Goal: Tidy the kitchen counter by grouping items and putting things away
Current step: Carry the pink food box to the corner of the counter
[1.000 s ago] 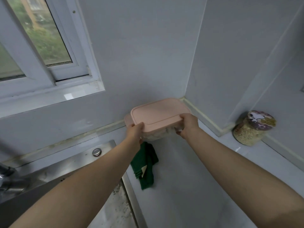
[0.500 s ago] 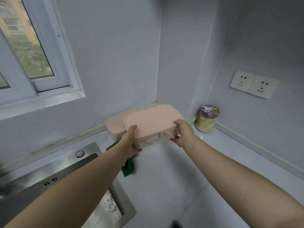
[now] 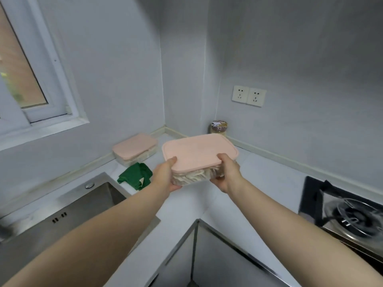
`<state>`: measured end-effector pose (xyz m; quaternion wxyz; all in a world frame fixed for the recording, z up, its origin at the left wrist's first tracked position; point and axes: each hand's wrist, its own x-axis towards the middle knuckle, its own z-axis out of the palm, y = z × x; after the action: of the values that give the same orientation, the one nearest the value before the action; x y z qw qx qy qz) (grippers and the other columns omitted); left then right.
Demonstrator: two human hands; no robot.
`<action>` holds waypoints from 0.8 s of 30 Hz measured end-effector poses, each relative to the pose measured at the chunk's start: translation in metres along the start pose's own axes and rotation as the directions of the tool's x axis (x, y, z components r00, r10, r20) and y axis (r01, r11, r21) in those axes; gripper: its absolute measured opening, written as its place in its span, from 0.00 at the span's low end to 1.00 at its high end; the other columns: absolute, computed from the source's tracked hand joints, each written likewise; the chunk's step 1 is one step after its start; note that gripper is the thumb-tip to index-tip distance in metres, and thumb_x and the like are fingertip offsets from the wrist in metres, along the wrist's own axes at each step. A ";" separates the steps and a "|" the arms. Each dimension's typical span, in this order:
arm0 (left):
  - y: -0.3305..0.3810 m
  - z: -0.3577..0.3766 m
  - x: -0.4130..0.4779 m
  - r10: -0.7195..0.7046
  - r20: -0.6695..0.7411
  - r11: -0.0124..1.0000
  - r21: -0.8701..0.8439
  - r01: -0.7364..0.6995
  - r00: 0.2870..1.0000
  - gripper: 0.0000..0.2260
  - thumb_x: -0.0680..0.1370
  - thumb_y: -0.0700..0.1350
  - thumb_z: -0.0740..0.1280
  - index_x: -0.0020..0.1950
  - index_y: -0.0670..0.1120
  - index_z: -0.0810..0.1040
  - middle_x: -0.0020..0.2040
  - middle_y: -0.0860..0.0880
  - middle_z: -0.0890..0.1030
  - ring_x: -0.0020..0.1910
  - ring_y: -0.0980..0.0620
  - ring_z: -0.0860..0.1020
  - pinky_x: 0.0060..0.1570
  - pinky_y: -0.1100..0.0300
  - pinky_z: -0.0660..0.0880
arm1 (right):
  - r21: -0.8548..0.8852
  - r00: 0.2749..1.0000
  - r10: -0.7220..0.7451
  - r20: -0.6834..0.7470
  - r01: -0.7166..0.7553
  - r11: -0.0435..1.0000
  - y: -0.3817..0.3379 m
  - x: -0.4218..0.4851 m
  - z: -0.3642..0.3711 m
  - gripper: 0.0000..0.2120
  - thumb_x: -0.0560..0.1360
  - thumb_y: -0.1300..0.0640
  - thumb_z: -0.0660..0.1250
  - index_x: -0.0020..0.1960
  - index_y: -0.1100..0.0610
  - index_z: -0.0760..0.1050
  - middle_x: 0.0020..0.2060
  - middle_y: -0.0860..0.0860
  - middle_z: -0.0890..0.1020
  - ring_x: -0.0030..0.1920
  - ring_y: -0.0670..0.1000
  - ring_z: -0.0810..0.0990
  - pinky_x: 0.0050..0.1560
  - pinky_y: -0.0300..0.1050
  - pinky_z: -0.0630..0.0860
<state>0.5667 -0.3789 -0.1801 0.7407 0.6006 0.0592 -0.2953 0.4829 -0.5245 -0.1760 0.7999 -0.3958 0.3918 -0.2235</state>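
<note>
A white L-shaped counter (image 3: 267, 179) is running along two grey walls and meeting in a corner. A steel sink (image 3: 68, 216) is sitting in its left stretch under a white-framed window (image 3: 43, 83), and a gas hob (image 3: 352, 216) is lying in the right stretch at the frame's edge.

Both arms are reaching forward, holding a clear rectangular food container with a pink lid (image 3: 199, 154) in the air above the counter, in front of the corner. Pale contents are showing through its clear side, too blurred to identify. A second container with a pink lid (image 3: 134, 147) is resting on the counter against the back wall, left of the held one and apart from it.

The left hand (image 3: 163, 180) is gripping the held container's near-left corner, thumb lying on the lid edge and fingers curling underneath. The right hand (image 3: 227, 176) is gripping the near-right corner in the same way, thumb on the lid.

A crumpled green cloth (image 3: 134, 177) is lying on the counter between the sink and the second container. A double wall socket (image 3: 248, 95) is sitting on the right wall. Below it, a small jar with a patterned lid (image 3: 219, 127) is standing against the wall, behind the held container.
</note>
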 end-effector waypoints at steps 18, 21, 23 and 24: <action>-0.082 0.110 -0.132 -0.056 0.303 0.962 0.272 -0.030 0.951 0.13 0.78 0.52 0.64 0.59 0.48 0.70 0.56 0.44 0.76 0.53 0.40 0.78 0.46 0.49 0.77 | 0.198 0.954 -0.096 -0.284 0.156 0.968 -0.023 -0.121 -0.196 0.27 0.70 0.53 0.70 0.67 0.50 0.64 0.60 0.56 0.75 0.54 0.60 0.78 0.49 0.60 0.79; -0.103 0.139 -0.153 -0.080 0.341 0.956 0.291 -0.024 0.937 0.13 0.78 0.52 0.64 0.60 0.47 0.70 0.56 0.43 0.77 0.52 0.40 0.78 0.44 0.49 0.76 | 0.200 0.935 -0.124 -0.331 0.198 0.960 -0.033 -0.138 -0.232 0.26 0.70 0.53 0.70 0.65 0.50 0.66 0.60 0.55 0.77 0.54 0.60 0.79 0.43 0.56 0.80; -0.116 0.157 -0.167 -0.098 0.364 0.952 0.304 -0.019 0.926 0.14 0.78 0.52 0.64 0.60 0.47 0.70 0.56 0.43 0.77 0.52 0.40 0.78 0.43 0.50 0.77 | 0.212 0.921 -0.148 -0.360 0.235 0.949 -0.040 -0.151 -0.256 0.25 0.71 0.54 0.69 0.65 0.50 0.66 0.60 0.55 0.77 0.55 0.59 0.79 0.39 0.54 0.80; -0.125 0.169 -0.176 -0.107 0.376 0.949 0.316 -0.019 0.920 0.14 0.78 0.52 0.64 0.60 0.47 0.70 0.56 0.43 0.77 0.52 0.40 0.78 0.42 0.50 0.77 | 0.219 0.916 -0.157 -0.370 0.250 0.943 -0.045 -0.160 -0.272 0.25 0.71 0.55 0.69 0.66 0.50 0.66 0.60 0.55 0.77 0.55 0.59 0.79 0.37 0.52 0.80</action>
<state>0.3139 -0.4836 -0.1634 0.6260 0.6384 -0.1228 -0.4307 0.1674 -0.5689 -0.1707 0.7353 -0.2799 0.4503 -0.4222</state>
